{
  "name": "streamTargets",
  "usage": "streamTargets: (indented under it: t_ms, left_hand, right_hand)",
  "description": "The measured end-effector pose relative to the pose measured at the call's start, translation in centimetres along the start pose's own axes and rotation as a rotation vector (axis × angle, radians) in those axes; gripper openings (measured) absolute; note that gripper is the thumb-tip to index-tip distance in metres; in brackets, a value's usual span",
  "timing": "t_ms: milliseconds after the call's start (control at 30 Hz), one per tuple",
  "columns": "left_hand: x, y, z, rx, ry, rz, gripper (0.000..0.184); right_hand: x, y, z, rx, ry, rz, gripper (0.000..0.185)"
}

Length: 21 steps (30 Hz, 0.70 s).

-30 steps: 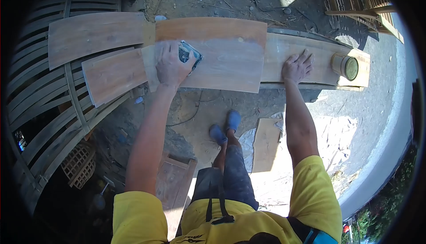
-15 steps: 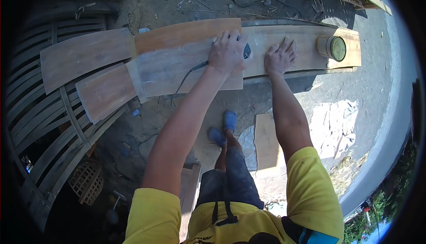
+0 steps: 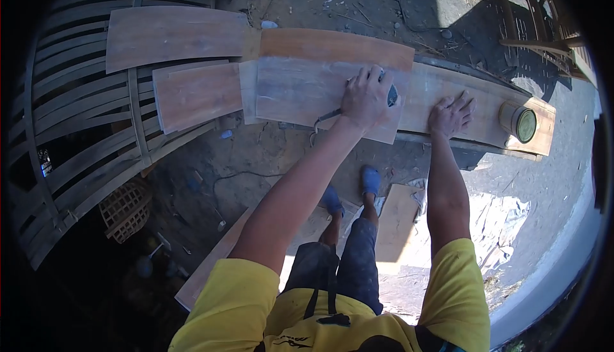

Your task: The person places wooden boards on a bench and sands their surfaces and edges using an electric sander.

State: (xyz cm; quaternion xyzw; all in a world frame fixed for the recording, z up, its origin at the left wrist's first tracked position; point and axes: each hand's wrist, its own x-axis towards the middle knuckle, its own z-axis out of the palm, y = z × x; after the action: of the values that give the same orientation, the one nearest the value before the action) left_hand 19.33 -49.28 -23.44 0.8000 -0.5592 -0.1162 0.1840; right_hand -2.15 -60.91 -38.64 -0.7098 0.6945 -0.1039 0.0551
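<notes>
While left hand (image 3: 366, 99) curls over top of sander (image 3: 391, 96), fingers bent and closed round it, right hand (image 3: 451, 115) lies flat, fingers spread, gripping nothing, on bench (image 3: 487, 112) just beside panel (image 3: 307, 89). Sander sits on panel, near its right end; cord (image 3: 329, 116) trails from it. Sander looks rigid, compact, probably moderately heavy; best held over its top. Panel seems thin, light, fairly stiff, perhaps slippery with dust; best lifted by opposite edges. Can (image 3: 526, 125) stands beyond right hand.
</notes>
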Motion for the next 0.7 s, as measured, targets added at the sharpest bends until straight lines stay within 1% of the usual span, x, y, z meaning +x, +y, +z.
streamTargets:
  t_ms: [33, 100, 133, 167, 200, 267, 367, 433, 500, 600, 633, 667, 700]
  left_hand:
    - [0.2, 0.9, 0.6, -0.014, -0.007, 0.029, 0.046]
    - [0.4, 1.4, 1.6, -0.022, 0.023, 0.011, 0.046]
    - [0.2, 1.1, 1.1, -0.042, 0.025, 0.02, 0.047]
    - [0.0, 0.6, 0.8, -0.006, 0.088, -0.006, 0.048]
    - [0.0, -0.2, 0.4, -0.006, 0.092, -0.025, 0.048]
    - [0.2, -2.8, -1.8, -0.047, 0.006, -0.153, 0.049]
    - [0.5, -7.2, -4.9, 0.059, 0.018, -0.316, 0.046]
    - [-0.1, -10.5, -6.9, 0.123, 0.093, -0.385, 0.043]
    - [-1.3, -15.1, -8.2, 0.198, 0.198, -0.41, 0.042]
    - [-3.0, -20.7, -10.7, 0.245, 0.266, -0.58, 0.041]
    - [-3.6, -22.3, -11.1, 0.257, 0.303, -0.621, 0.041]
    - [-4.1, -23.0, -11.4, 0.256, 0.297, -0.615, 0.041]
    - [-4.7, -23.5, -11.5, 0.265, 0.317, -0.687, 0.041]
  right_hand:
    - [0.0, 0.2, 0.2, -0.021, 0.019, -0.001, 0.062]
    - [0.4, -0.1, 0.2, -0.027, 0.028, -0.034, 0.061]
    - [0.2, -0.2, 0.0, -0.035, 0.004, -0.002, 0.062]
    - [0.2, -0.4, 0.0, -0.047, -0.015, 0.035, 0.062]
    - [0.0, -0.5, 0.1, -0.049, -0.023, 0.017, 0.062]
    - [0.2, -0.4, 0.1, -0.066, -0.027, 0.051, 0.061]
    - [0.2, -0.4, 0.0, -0.068, -0.018, 0.043, 0.061]
    - [0.3, -0.5, 0.0, -0.059, -0.012, 0.047, 0.061]
    - [0.1, -0.5, 0.0, -0.048, -0.016, 0.061, 0.061]
    - [0.4, -0.4, 0.0, -0.046, -0.021, 0.061, 0.061]
    - [0.4, -0.5, 0.1, -0.033, -0.015, 0.056, 0.061]
    - [0.3, -0.5, 0.1, -0.022, -0.01, 0.051, 0.061]
    - [0.2, -0.4, 0.1, -0.028, -0.013, 0.059, 0.061]
